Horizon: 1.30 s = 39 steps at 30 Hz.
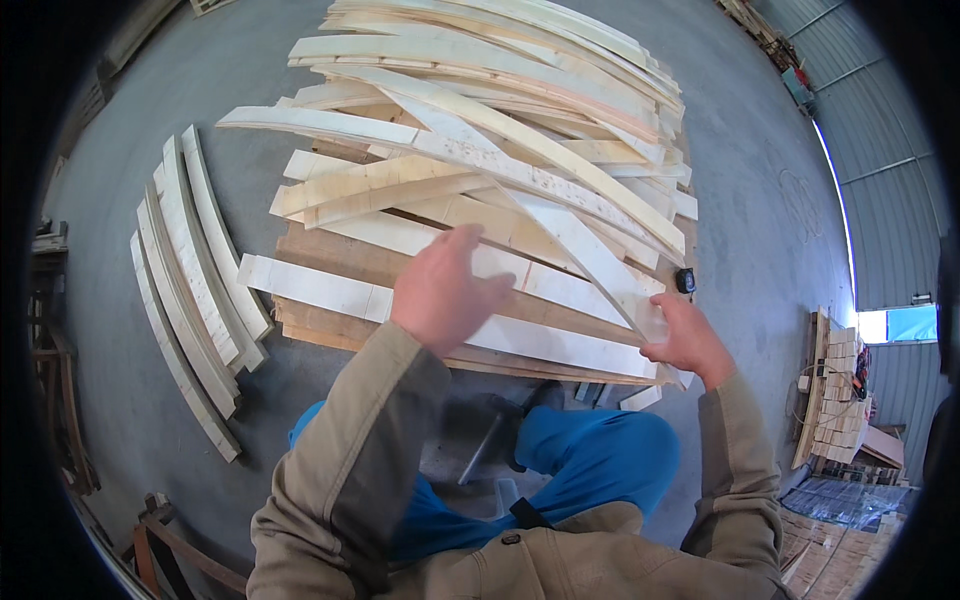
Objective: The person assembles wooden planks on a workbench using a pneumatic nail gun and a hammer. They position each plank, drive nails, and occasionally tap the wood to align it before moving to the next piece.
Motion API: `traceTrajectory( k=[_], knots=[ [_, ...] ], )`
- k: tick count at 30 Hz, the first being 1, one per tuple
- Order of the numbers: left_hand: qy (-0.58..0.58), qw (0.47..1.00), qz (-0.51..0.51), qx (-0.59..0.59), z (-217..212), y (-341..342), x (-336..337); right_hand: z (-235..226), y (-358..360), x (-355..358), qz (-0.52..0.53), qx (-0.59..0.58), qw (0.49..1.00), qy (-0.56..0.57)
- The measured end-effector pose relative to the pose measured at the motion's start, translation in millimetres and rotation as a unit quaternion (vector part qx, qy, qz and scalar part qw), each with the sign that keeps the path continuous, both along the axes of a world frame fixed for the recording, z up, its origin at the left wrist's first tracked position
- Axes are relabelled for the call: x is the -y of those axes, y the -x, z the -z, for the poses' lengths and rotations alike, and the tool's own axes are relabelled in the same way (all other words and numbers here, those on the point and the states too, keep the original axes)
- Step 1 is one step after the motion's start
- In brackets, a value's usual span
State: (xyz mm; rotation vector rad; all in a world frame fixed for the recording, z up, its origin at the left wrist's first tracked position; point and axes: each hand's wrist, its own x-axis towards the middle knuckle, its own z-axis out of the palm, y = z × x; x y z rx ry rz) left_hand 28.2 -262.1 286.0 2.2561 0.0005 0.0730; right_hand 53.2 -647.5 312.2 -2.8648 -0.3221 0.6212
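In front of me lies a broad, loose pile of pale wooden boards (480,60), crossing one another at many angles. My right hand (688,340) is closed on the near end of a slanting wooden board (575,243), at the pile's near right corner. The far end of that board reaches up among the others. My left hand (445,288) hovers over the near boards with thumb and fingers apart and nothing in it; it is slightly blurred. Below it, a long whitish board (540,338) runs along the near edge of the pile.
Several wooden strips (205,260) lie side by side on the grey floor at the left. A small black tape measure (685,280) sits at the pile's right edge. Stacked timber (840,395) stands at the far right beside a corrugated wall (890,190). My knees are under the near edge.
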Motion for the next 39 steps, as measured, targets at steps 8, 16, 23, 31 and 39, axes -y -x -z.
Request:
traceTrajectory(
  k=[8,16,23,31,39],
  knots=[
    [0.556,0.769,-0.243,-0.203,74.3,-68.2,-19.6,-20.2,33.9,30.3,-0.021,0.02,1.0,-0.007],
    [0.671,0.685,-0.213,-0.187,126.6,-121.2,-12.2,-28.6,52.4,34.8,-0.068,0.064,0.995,-0.042],
    [0.578,0.764,-0.259,-0.122,117.9,-146.9,0.4,1.1,46.2,44.5,-0.043,0.004,0.998,-0.043],
    [0.48,0.842,-0.242,-0.047,56.3,-148.6,21.0,19.8,44.6,51.3,-0.013,-0.057,0.998,-0.009],
    [0.456,0.854,-0.246,-0.049,39.7,-143.6,27.1,35.7,49.1,57.0,0.032,-0.033,0.995,0.085]
  ],
)
